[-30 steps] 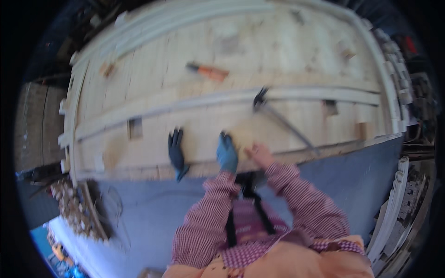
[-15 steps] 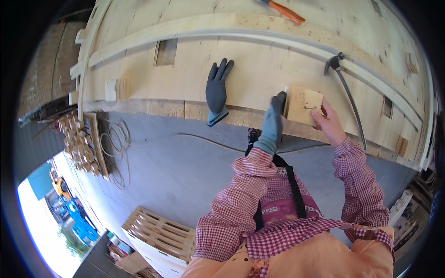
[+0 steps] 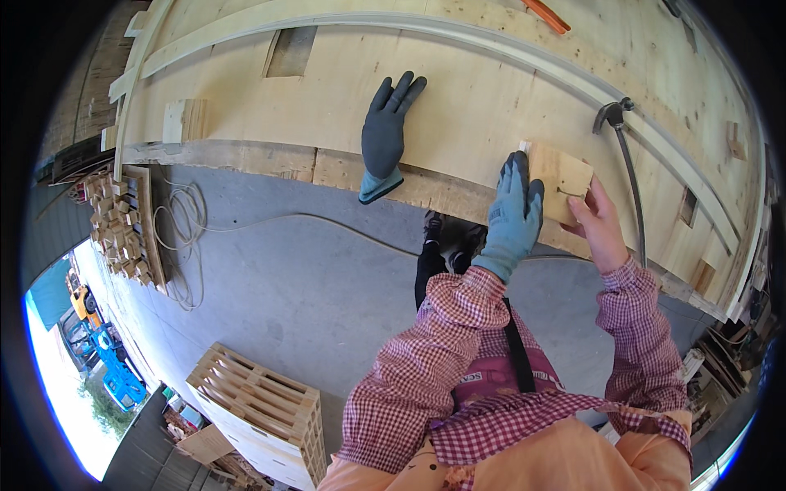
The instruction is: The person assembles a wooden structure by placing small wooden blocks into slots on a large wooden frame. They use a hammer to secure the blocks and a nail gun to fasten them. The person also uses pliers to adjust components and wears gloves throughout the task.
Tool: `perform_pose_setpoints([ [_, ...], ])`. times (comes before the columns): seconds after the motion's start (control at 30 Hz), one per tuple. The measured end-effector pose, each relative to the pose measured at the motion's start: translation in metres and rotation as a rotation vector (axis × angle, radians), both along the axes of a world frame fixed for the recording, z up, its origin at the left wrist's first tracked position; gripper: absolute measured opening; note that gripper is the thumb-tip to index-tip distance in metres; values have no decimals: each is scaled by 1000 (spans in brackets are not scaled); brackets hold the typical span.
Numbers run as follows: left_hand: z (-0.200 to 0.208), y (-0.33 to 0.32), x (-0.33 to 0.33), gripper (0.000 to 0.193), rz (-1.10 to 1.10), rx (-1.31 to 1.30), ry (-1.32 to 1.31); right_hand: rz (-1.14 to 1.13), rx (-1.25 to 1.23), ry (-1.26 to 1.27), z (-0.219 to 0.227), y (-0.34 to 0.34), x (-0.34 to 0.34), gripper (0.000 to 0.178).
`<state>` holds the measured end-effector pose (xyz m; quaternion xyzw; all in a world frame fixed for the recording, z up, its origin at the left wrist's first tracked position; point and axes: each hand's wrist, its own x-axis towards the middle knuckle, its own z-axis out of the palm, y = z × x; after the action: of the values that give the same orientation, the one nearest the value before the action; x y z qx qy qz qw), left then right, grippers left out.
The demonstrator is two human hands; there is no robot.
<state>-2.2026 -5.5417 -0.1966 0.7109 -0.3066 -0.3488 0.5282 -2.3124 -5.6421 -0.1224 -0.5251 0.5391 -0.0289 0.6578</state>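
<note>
A square pale wooden block [image 3: 563, 170] stands at the near edge of the plywood panel, with a small dark curved mark on its face, perhaps a bent nail. My bare right hand [image 3: 602, 225] grips its right side, thumb on the face. My left hand [image 3: 514, 214], in a blue-grey work glove, lies along the block's left edge with its fingers stretched out. An empty work glove [image 3: 383, 139] rests palm-down on the panel to the left. Right of the block lies a claw hammer [image 3: 629, 168], its head toward the far batten.
The large plywood panel [image 3: 458, 78] carries long battens, cut-outs and small blocks. Orange-handled pliers [image 3: 547, 15] lie at the far side. A hose [image 3: 327, 221] crosses the grey floor. A wooden crate [image 3: 254, 393] stands lower left; stacked wood offcuts [image 3: 123, 233] sit at left.
The view has shifted. My left hand has turned so that its back faces up, its fingers now straighter along the block's edge. My right hand keeps hold of the block.
</note>
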Motion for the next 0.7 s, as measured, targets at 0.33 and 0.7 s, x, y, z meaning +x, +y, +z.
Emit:
perform_pose_setpoints([
  [0.33,6,0,2,48,32,-41,68,86,-30,73,9,-4,6,57],
  [0.7,74,15,-55,63,259,-201,932,265,-406,-8,4,-27,-10,42],
])
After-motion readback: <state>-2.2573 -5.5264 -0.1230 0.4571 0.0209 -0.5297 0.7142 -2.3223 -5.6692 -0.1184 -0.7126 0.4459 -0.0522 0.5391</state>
